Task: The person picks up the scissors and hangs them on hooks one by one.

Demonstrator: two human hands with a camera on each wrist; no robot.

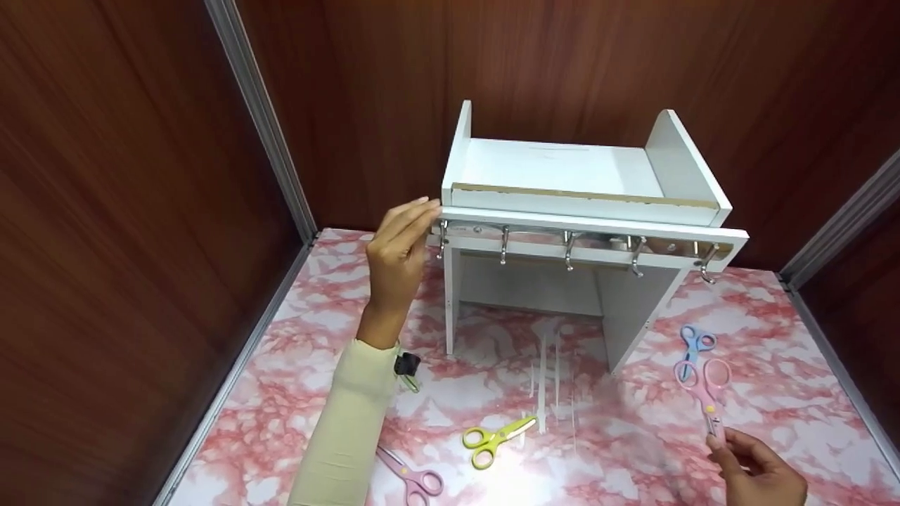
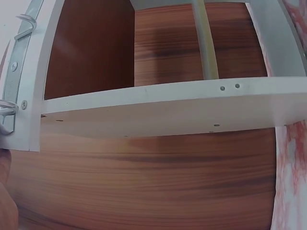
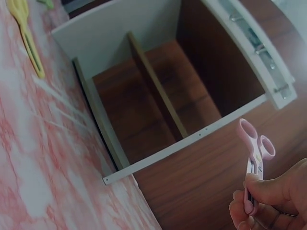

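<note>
My left hand [image 1: 401, 242] touches the left end of a white hook rail [image 1: 590, 228] with fairly straight fingers. Several metal hooks line the rail's front, at the edge of a white shelf unit [image 1: 640, 306]. In the left wrist view, part of that hand [image 2: 5, 196] shows just below the rail's end. Low on the right, my right hand [image 1: 763, 467] pinches pink scissors [image 1: 710, 400] by the blade end, with their handle loops upward. The right wrist view shows thumb and fingers around the covered blades of these scissors [image 3: 254, 167], apart from the unit.
On the marbled pink tabletop [image 1: 295, 365] lie yellow-green scissors [image 1: 496, 441], mauve-pink scissors [image 1: 415, 481] partly behind my left sleeve, and blue scissors [image 1: 692, 344] beyond the held pair. Something green [image 1: 409, 383] shows beside the left wrist. Brown wood-look panels [image 1: 351, 105] surround the table.
</note>
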